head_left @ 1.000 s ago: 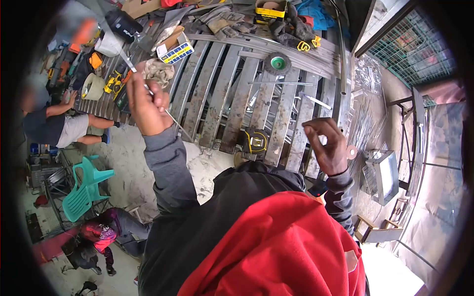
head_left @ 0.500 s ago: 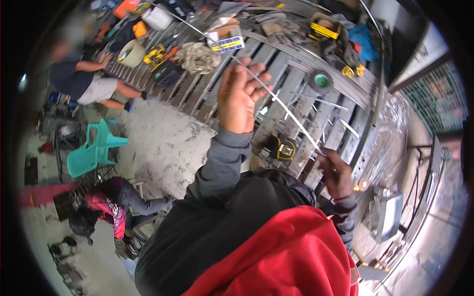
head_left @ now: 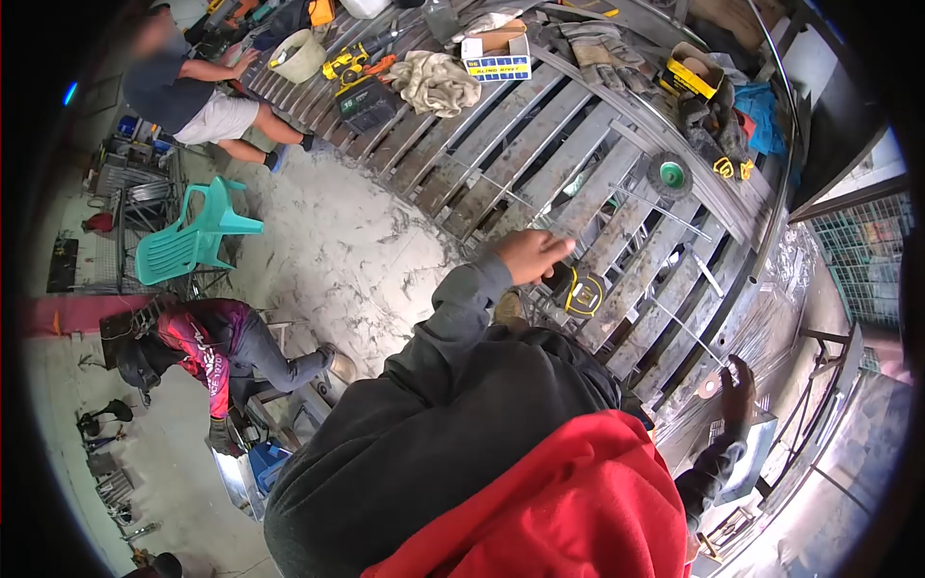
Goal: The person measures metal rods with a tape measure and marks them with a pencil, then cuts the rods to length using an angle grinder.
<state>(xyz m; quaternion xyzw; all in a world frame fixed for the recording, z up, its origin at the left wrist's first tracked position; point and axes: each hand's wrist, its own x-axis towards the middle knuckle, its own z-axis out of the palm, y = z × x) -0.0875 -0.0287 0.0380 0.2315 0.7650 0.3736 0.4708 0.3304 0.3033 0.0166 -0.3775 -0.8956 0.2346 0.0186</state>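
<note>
My left hand (head_left: 532,256) is low over the slatted metal table, fingers curled in. It is right beside the black and yellow tape measure (head_left: 584,292); its palm side is hidden, so I cannot make out what it grips. Farther right, my right hand (head_left: 739,393) is beyond the slats, its fingertips at the end of a thin metal rod (head_left: 687,329). Part of a thin rod also shows on the upper left slats. A round green-centred disc (head_left: 671,175) lies on the table, above a short pale metal strip (head_left: 708,275).
Along the table's far side are a rivet box (head_left: 496,53), a crumpled cloth (head_left: 434,82), a yellow drill (head_left: 345,65), gloves (head_left: 602,55) and a bucket (head_left: 297,58). A person in shorts (head_left: 224,111) stands upper left; another bends (head_left: 217,352) lower left, near a green chair (head_left: 193,236).
My left hand has come off the raised rod and moved down beside the tape measure. My right hand has moved outward to the right. The rod is lower, over the slats. The view has shifted.
</note>
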